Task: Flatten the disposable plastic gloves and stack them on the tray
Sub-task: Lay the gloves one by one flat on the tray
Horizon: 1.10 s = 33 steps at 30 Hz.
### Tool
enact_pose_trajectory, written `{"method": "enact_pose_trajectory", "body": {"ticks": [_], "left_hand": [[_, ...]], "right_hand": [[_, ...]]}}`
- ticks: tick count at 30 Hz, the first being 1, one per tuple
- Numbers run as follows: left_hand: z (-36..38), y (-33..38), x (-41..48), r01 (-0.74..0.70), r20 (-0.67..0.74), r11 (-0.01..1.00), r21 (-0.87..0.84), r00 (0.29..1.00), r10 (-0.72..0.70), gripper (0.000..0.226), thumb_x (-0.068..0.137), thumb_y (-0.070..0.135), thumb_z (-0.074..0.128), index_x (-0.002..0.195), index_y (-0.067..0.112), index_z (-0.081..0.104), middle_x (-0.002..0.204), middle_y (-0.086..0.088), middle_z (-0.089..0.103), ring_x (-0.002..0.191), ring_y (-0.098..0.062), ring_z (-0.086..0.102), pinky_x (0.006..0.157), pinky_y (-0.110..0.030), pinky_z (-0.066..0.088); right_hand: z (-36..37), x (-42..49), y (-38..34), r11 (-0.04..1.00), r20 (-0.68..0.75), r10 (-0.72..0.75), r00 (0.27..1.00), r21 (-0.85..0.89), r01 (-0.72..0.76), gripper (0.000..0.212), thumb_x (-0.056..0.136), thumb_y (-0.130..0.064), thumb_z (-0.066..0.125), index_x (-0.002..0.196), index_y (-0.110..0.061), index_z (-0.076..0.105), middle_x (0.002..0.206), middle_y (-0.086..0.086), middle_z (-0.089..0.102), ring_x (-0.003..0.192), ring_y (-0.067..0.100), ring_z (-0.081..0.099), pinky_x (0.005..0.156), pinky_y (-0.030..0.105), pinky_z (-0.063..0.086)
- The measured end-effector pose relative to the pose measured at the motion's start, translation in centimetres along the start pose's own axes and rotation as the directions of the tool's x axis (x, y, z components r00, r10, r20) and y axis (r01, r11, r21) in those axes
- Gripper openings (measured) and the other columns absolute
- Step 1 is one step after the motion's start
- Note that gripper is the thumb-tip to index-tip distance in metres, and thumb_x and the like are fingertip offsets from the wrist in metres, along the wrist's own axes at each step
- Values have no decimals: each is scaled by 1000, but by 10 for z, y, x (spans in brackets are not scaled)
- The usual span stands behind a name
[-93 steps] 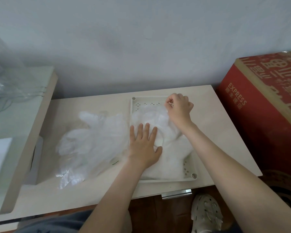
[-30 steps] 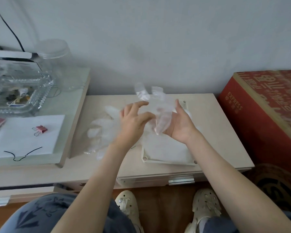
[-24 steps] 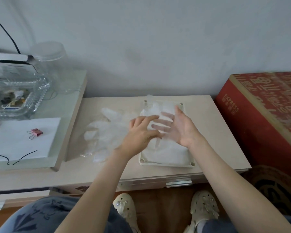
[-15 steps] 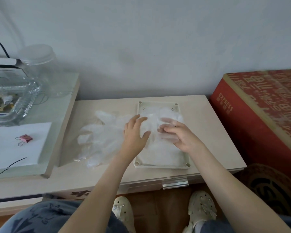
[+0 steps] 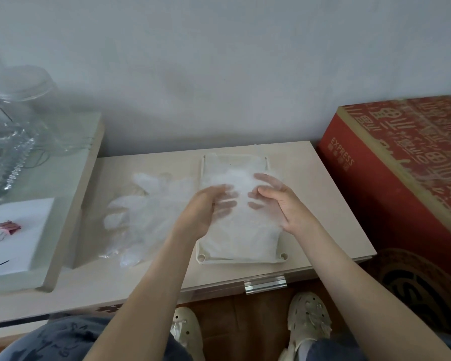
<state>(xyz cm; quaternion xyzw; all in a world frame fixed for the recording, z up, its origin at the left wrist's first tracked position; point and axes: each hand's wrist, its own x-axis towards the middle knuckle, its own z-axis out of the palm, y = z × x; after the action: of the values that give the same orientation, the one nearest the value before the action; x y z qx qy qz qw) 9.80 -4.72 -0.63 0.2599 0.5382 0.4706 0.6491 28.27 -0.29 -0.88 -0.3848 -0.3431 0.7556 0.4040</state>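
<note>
A white tray (image 5: pixel 241 261) sits on the low beige table (image 5: pixel 323 204), holding a flat stack of clear plastic gloves (image 5: pixel 240 238). My left hand (image 5: pixel 201 212) and my right hand (image 5: pixel 287 204) hover over the tray's middle, palms turned toward each other. Between them is a thin clear glove (image 5: pixel 241 188); its film lies hazily over the fingertips of both hands, and both seem to hold it. A loose, crumpled pile of more gloves (image 5: pixel 146 212) lies on the table left of the tray.
A big red carton (image 5: pixel 401 162) stands right of the table. On the left is a raised glass-topped surface with a clear jar (image 5: pixel 29 100), a cut-glass dish (image 5: pixel 8 157) and white paper with a pink binder clip (image 5: pixel 8 227). My shoes (image 5: pixel 307 316) show below the table edge.
A glove held up above the tray a second ago came down onto the stack. Both hands have turned side-on, with the film over their fingertips. The camera tilted slightly.
</note>
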Motion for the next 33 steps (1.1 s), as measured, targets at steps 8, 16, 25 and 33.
{"method": "enact_pose_trajectory", "body": {"ticks": [8,16,25,33], "left_hand": [[-3,-5,13,-55,-122,985,163,990,76,17,91,4,58,103,16,60,93,-4,71,72,-14,67,75,-25,50],[-1,-20,33,-3,-333,564,826,804,493,38,83,34,70,113,17,53,103,4,56,98,-17,52,89,-32,35],[-2,-35,41,157,-216,149,976,750,625,50,84,61,57,91,11,55,90,-1,52,92,-24,46,81,-33,23],[5,-26,50,-258,14,421,869,865,501,30,102,27,42,113,11,65,101,-2,67,93,-19,56,77,-22,37]], "right_hand": [[0,12,9,944,-119,6,993,-326,-45,31,86,6,56,115,-5,61,83,15,65,82,20,65,73,35,59],[5,33,24,838,-213,-57,975,-541,-69,19,88,2,51,99,-11,61,86,8,59,64,12,64,50,23,51],[12,36,36,776,-100,-88,991,-631,5,24,94,-3,48,109,-16,61,90,3,59,69,5,67,55,14,47],[9,41,39,756,-38,-63,997,-655,23,32,93,-6,52,118,-25,59,95,3,58,69,15,69,74,25,51]]}}
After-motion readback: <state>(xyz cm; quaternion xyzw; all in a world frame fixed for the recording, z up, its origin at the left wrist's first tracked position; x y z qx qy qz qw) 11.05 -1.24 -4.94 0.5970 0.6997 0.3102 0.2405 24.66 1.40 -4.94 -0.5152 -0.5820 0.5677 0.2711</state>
